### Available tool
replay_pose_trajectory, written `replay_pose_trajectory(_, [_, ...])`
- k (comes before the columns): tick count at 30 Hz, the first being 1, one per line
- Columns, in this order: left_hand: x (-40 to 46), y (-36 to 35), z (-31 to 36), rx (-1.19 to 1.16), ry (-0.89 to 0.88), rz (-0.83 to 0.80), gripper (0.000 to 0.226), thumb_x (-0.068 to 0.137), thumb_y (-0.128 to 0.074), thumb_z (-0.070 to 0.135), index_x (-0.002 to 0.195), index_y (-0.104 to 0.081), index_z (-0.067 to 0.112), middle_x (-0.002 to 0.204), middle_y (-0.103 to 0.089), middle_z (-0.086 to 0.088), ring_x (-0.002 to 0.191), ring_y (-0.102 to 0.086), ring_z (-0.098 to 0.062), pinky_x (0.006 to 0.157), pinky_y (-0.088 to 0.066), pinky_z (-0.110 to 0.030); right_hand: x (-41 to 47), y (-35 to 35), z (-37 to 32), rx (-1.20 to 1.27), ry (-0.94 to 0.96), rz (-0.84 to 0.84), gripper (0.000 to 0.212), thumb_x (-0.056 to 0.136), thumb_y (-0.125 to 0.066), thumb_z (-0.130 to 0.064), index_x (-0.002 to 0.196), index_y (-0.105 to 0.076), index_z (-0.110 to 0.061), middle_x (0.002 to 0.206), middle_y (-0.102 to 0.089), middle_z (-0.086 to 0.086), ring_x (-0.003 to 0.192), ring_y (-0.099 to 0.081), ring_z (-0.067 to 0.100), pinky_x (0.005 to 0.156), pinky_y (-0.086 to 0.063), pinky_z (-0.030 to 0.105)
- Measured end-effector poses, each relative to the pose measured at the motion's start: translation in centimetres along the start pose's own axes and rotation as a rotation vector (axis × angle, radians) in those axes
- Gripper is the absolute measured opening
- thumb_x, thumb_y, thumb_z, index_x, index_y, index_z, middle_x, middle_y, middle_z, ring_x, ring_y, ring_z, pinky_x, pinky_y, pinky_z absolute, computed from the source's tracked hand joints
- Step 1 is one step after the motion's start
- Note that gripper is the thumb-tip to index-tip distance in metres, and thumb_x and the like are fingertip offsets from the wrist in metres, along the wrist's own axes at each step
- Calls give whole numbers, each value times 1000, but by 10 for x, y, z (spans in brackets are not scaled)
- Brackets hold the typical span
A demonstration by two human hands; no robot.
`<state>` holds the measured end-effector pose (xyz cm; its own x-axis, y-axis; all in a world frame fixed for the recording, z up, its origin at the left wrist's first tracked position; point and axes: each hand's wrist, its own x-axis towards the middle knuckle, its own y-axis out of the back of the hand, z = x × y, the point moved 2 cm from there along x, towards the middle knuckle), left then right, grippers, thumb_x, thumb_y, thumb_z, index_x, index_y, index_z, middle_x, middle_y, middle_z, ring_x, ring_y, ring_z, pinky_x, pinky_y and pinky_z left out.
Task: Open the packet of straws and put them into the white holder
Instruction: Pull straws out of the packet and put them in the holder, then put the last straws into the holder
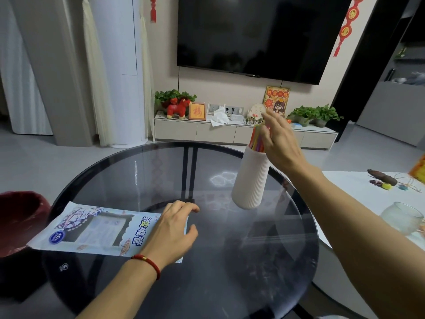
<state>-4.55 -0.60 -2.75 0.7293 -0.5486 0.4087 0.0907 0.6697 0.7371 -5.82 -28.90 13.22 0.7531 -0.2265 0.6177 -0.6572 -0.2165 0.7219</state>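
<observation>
right hand (279,143) hides most of the straws (257,139), left hand (171,231) covers the packet's (92,229) right end, table's (230,261) near edge cut off.

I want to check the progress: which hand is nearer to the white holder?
Right. The right hand is at the straws above the white holder; the left hand rests on the packet.

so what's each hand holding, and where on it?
Right hand is at the upper ends of the straws standing in the white holder; a closed grip cannot be told. Left hand rests flat on the packet, gripping nothing.
</observation>
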Motion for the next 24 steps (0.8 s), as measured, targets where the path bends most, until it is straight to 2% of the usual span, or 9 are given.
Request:
replay_pose_trajectory(2, [-2,4,-6,37,15,-46,39,86,-59,22,124,-57,28,122,-52,12,118,-41,-9,100,-33,-21,-4,-1,-3,-71,25,-44,50,111,-42,-22,156,-41,-3,166,-37,18,156,-28,32,128,-20,47])
replay_pose_trajectory(5, [-6,13,-13,90,62,-114,47,84,-61,28,130,-54,29,127,-51,11,126,-38,-12,106,-34,-27,-19,3,-24,-186,184,121,43,103,-52,-12,145,-54,0,153,-53,21,146,-43,38,123,-28,55])
replay_pose_trajectory(7, [-7,19,-16,154,65,-148,53,82,-63,36,133,-53,27,133,-51,9,130,-37,-14,110,-33,-33,-39,-8,-42,-183,314,135,32,97,-57,-12,126,-66,-4,130,-67,18,121,-60,36,105,-47,54])
replay_pose_trajectory(9, [-10,26,-21,281,84,-224,66,77,-58,52,138,-47,30,141,-45,8,136,-32,-17,116,-26,-43,-64,-38,-61,-113,337,-65,20,97,-61,-18,115,-70,-12,115,-73,9,103,-66,26,89,-57,45])
replay_pose_trajectory(11, [-16,29,-25,402,150,-337,82,71,-46,72,144,-35,37,151,-32,7,144,-19,-19,119,-10,-57,-92,-79,-76,-17,188,-378,23,102,-59,-28,120,-69,-18,119,-70,4,100,-68,21,88,-59,41])
replay_pose_trajectory(14, [-30,26,-31,527,230,-430,94,67,-31,89,150,-14,48,163,-10,2,150,0,-27,114,7,-67,-126,-135,-91,118,-41,-670,42,107,-49,-39,144,-55,-21,141,-59,11,120,-63,30,104,-51,46])
replay_pose_trajectory(16, [-40,31,-36,542,258,-419,89,73,-33,87,150,-7,50,166,0,2,150,7,-30,116,6,-65,-137,-161,-99,215,-156,-667,44,106,-47,-42,142,-58,-18,139,-63,13,126,-60,33,104,-49,44])
replay_pose_trajectory(19, [-55,53,-50,533,361,-326,86,80,-40,80,151,-9,44,165,0,-2,150,1,-29,119,-11,-58,-141,-185,-109,276,-269,-621,35,96,-62,-45,117,-72,-19,117,-74,4,111,-67,27,87,-51,35])
replay_pose_trajectory(24, [-88,107,-75,408,600,-77,76,84,-52,66,146,-26,32,149,-24,-8,137,-20,-31,106,-37,-46,-137,-213,-143,854,-590,-546,15,87,-69,-19,78,-81,-15,64,-70,-1,52,-53,15,47,-41,23])
